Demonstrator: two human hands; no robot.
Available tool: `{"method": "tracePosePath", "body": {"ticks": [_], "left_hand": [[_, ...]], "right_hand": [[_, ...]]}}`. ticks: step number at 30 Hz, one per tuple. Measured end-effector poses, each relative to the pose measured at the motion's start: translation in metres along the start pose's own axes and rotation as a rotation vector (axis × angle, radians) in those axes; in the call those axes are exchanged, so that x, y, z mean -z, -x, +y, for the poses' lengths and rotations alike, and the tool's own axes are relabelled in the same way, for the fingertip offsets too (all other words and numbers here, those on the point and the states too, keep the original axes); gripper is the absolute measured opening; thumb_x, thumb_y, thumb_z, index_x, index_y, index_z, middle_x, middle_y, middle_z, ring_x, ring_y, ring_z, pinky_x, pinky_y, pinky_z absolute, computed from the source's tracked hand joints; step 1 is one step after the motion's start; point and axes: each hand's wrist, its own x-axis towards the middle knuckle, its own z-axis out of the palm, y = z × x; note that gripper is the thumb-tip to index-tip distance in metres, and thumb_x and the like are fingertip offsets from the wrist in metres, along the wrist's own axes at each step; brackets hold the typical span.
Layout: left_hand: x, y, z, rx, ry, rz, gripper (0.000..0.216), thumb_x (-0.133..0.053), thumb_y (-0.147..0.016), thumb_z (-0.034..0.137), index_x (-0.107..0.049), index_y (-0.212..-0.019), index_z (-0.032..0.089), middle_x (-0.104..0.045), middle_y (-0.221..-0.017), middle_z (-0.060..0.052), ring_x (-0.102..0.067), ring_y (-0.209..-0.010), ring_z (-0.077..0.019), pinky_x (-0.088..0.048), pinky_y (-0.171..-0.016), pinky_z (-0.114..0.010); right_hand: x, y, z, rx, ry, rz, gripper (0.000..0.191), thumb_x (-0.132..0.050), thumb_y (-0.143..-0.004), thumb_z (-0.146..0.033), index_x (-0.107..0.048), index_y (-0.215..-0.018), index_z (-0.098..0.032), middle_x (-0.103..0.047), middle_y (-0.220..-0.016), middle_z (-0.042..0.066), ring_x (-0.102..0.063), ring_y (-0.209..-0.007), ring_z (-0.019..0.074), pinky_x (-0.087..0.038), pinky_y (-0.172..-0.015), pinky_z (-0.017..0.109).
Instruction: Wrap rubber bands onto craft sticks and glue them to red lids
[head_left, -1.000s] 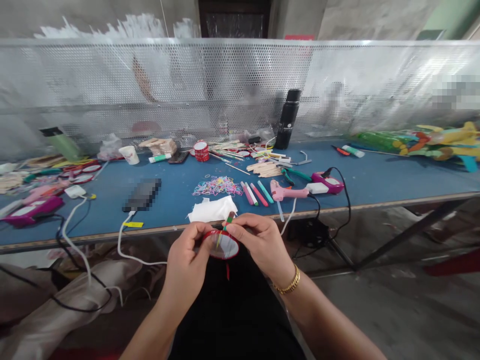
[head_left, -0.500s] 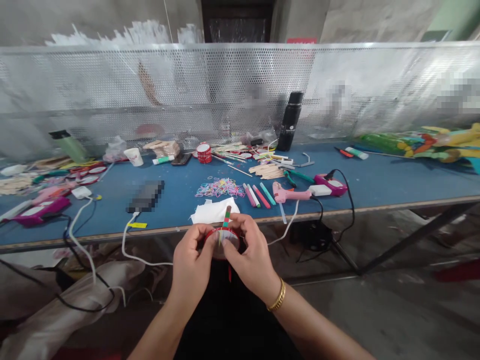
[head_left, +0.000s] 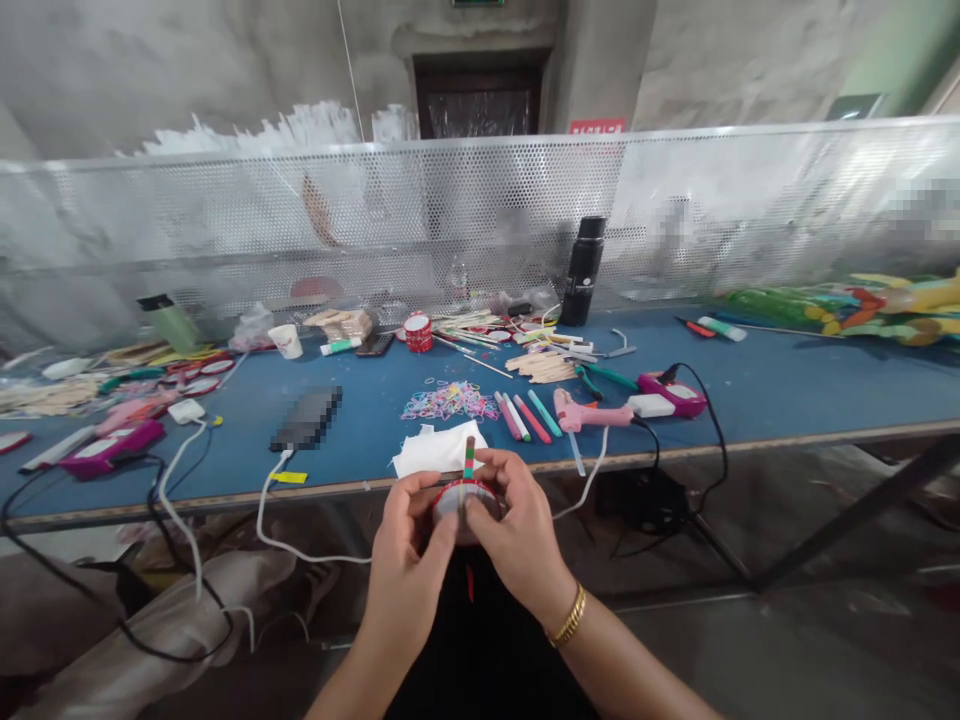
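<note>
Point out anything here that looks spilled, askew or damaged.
The small coloured pieces lie loose in a heap on the blue table, with no container around them, so they look spilled, though perhaps set out that way. A white cable sags below the front edge and could snag.

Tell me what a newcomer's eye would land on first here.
Probably the red-rimmed disc at bottom centre, held between the left hand and right hand, with a striped stick jutting up past its far edge. Next, the black bottle standing at the back of the blue table, and the pink glue gun lying right of the markers.
</note>
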Motion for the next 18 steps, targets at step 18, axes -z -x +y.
{"method": "tracePosePath", "body": {"ticks": [18], "left_hand": [[0.0041,-0.0058,-0.0037,0.042,-0.068,0.052,0.053,-0.082,-0.073,0.039,-0.057,-0.118,0.022,-0.081,-0.102,-0.01,-0.078,-0.088,-0.027,-0.062,-0.077,-0.037]], "right_hand": [[-0.0022,0.0034,-0.0027,0.088,0.002,0.001,0.045,-0.059,-0.076,-0.015,-0.06,-0.12,-0.02,-0.071,-0.091,0.003,-0.07,-0.083,0.0184,-0.06,-0.081,0.033]]}}
